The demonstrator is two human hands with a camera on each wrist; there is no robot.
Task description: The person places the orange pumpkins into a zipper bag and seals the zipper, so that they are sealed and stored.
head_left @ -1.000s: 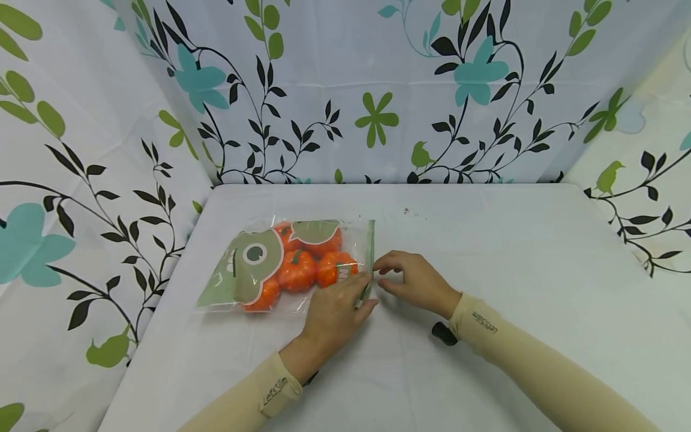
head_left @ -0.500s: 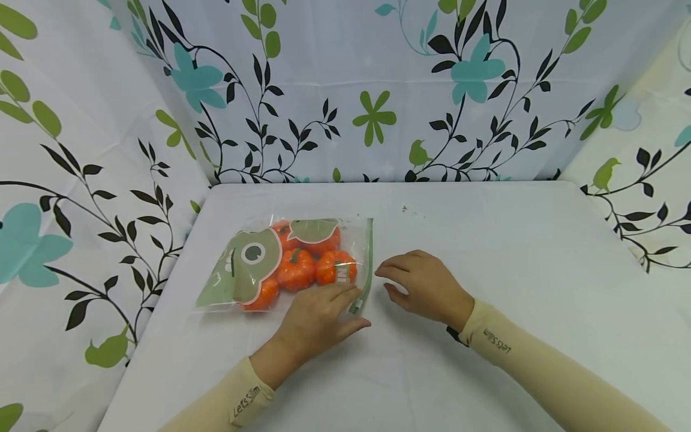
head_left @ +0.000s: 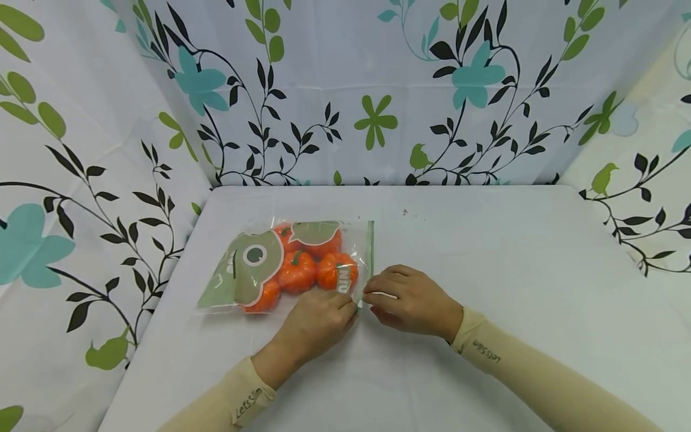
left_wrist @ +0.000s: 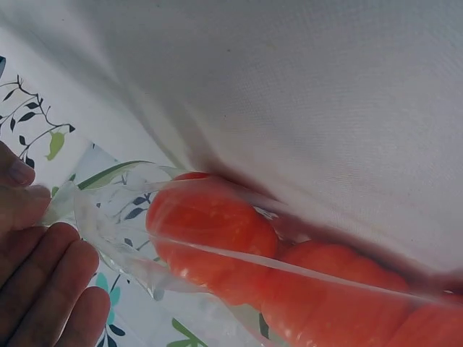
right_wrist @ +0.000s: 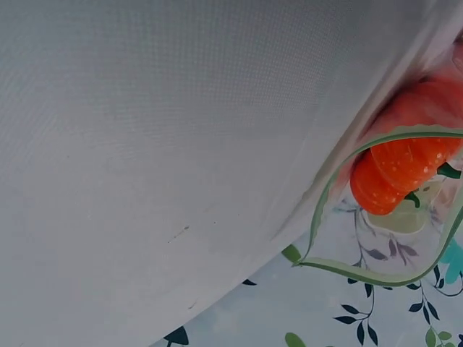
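Note:
A clear zip bag [head_left: 259,258] printed with a green cartoon creature lies on the table, holding several small orange pumpkins [head_left: 296,271]. Its green zip edge [head_left: 370,246] faces right. My left hand [head_left: 315,324] grips the near corner of that edge with bent fingers. At the same corner, just to the right, my right hand [head_left: 412,303] pinches the bag; its fingertips are partly hidden. Fingers [left_wrist: 54,282] appear at the clear plastic corner in the left wrist view. The green rim [right_wrist: 315,210] forms a wide loop in the right wrist view, where no hand shows.
A white table [head_left: 486,240] carries the bag, with a few dark specks [head_left: 406,212] near its back. Patterned curtains [head_left: 324,120] with leaves and flowers stand behind and at both sides.
My left hand first drew back from the zip edge, then curled its fingers at the near corner. The right hand moved off to the right, then came back left and nearer to that corner.

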